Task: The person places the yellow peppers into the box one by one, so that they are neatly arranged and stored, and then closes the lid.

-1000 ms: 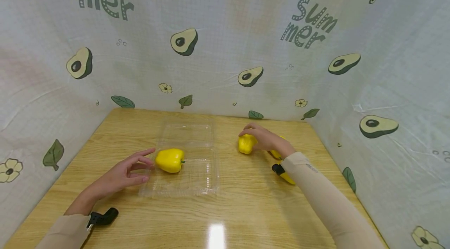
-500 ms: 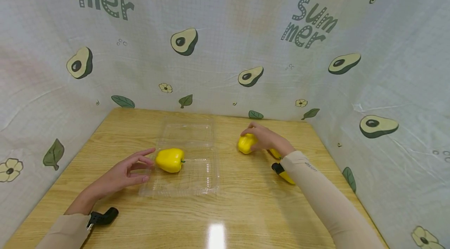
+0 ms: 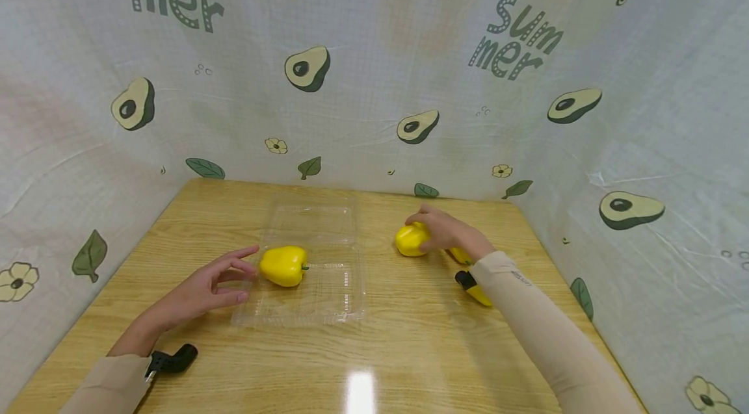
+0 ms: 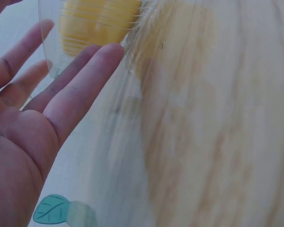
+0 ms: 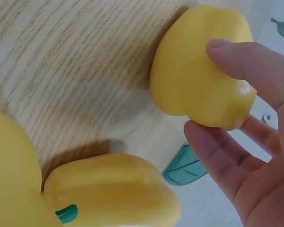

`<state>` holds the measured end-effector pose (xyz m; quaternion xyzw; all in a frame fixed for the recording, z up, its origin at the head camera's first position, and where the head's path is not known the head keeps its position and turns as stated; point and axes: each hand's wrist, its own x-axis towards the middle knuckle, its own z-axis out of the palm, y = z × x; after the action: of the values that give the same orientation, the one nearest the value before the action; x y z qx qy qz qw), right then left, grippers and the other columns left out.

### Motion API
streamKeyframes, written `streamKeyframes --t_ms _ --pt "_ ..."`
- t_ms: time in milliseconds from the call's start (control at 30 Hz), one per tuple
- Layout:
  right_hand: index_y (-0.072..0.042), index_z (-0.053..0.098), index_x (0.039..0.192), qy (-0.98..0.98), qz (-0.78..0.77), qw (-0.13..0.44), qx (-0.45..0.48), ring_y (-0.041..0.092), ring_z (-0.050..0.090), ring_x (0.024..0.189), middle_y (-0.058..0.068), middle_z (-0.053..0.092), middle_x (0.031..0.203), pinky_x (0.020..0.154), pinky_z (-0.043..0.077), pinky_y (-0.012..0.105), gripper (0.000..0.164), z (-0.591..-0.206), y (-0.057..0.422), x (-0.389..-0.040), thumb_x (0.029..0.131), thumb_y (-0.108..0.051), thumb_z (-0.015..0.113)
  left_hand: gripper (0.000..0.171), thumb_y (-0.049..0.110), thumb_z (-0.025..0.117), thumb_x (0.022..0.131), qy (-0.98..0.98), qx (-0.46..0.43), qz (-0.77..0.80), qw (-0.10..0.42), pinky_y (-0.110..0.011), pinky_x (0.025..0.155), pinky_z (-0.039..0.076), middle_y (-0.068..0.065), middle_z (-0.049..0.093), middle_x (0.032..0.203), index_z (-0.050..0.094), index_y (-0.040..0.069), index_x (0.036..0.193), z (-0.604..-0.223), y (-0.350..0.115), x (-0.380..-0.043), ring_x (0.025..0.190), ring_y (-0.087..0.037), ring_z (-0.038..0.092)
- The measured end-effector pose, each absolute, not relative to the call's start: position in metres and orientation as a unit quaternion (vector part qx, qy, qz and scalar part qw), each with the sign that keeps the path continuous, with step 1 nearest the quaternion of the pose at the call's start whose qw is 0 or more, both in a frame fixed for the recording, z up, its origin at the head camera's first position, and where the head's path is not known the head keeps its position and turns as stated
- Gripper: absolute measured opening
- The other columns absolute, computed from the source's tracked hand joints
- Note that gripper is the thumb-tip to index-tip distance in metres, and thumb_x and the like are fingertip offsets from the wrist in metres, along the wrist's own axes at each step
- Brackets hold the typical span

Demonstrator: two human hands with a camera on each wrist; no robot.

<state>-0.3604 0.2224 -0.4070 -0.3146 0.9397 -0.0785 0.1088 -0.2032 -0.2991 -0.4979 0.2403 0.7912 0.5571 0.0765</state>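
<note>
My right hand [image 3: 447,232] grips a yellow bell pepper [image 3: 407,242] on the right side of the table. In the right wrist view the thumb lies on one side of this pepper [image 5: 194,71] and the fingers are against the other. Two more yellow peppers lie close by, one [image 3: 459,256] partly behind the hand and another [image 3: 481,297] partly under the sleeve. To the left, a clear plastic clamshell container [image 3: 318,302] lies with its lid spread back. A yellow pepper [image 3: 281,266] sits in its base, stem to the right. My left hand [image 3: 201,294], fingers extended, is at the container's left edge.
The wooden table [image 3: 409,349] ends at a patterned cloth [image 3: 363,76] that hangs behind and along both sides. A black wrist mount [image 3: 172,360] is at the left cuff, and a similar black piece [image 3: 465,281] shows by the right cuff.
The gripped pepper has turned a little and shows more of its side. My right hand has shifted slightly to the right around it. The left hand has stayed in place.
</note>
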Motion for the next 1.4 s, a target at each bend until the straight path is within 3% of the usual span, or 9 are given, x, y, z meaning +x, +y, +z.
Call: streamKeyframes --t_ms 333,667,1400 --pt "-0.012 0.058 0.151 0.943 -0.076 0.140 -0.291 0.031 0.056 0.123 0.016 0.055 0.140 0.109 0.049 0.054 0.066 -0.402 0.225 -0.356 0.091 -0.012 0.083 0.035 0.006 0.073 0.101 0.790 0.240 0.559 0.079 -0.022 0.101 0.054 -0.018 0.021 0.174 0.061 0.002 0.133 -0.497 -0.299 -0.203 0.133 -0.008 0.058" --pt "-0.009 0.061 0.148 0.945 -0.079 0.116 -0.295 0.028 0.057 0.111 0.015 0.059 0.129 0.104 0.051 0.051 0.063 -0.403 0.225 -0.351 0.090 -0.019 0.086 0.034 0.005 0.073 0.101 0.790 0.242 0.558 0.079 -0.024 0.100 0.055 -0.018 0.021 0.174 0.061 0.002 0.133 -0.497 -0.299 -0.203 0.133 -0.010 0.059" --pt "-0.010 0.064 0.145 0.946 -0.096 0.056 -0.306 0.026 0.057 0.103 0.015 0.060 0.126 0.095 0.053 0.046 0.064 -0.375 0.197 -0.318 0.088 -0.026 0.089 0.035 0.005 0.073 0.101 0.795 0.245 0.550 0.075 -0.028 0.102 0.056 -0.018 0.022 0.174 0.061 0.003 0.134 -0.495 -0.299 -0.202 0.132 -0.006 0.059"
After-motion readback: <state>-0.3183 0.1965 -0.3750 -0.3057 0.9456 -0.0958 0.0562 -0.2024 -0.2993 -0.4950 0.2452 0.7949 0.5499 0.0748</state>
